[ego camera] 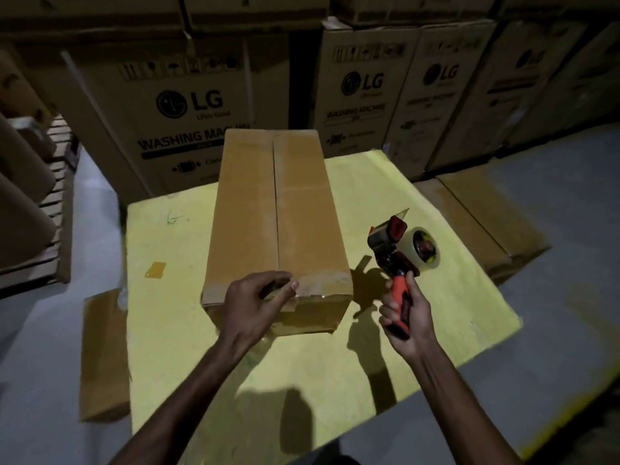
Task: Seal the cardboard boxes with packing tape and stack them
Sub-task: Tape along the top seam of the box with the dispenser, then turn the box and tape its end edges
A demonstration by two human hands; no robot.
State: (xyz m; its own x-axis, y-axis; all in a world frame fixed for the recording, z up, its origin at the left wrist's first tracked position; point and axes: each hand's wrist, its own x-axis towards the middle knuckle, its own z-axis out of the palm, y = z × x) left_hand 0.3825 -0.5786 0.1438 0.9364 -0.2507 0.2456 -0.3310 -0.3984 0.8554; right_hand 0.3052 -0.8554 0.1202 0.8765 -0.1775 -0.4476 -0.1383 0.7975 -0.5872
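Several LG cartons [188,105], box [275,213], tape dispenser [396,250]

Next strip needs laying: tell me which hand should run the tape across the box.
The right hand, probably: it grips the tape dispenser, held just beside the cardboard box; the left hand sits at the box's near top edge with no tool.

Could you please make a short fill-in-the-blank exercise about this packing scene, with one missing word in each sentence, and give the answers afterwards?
1. The right hand grips the tape dispenser by its ___.
2. The cardboard box stands on a ___ sheet.
3. The left hand touches the ___ end of the box, the one closest to the camera.
4. The large cartons behind are printed "LG" and "WASHING ___".

Missing words: handle; yellow; near; MACHINE.
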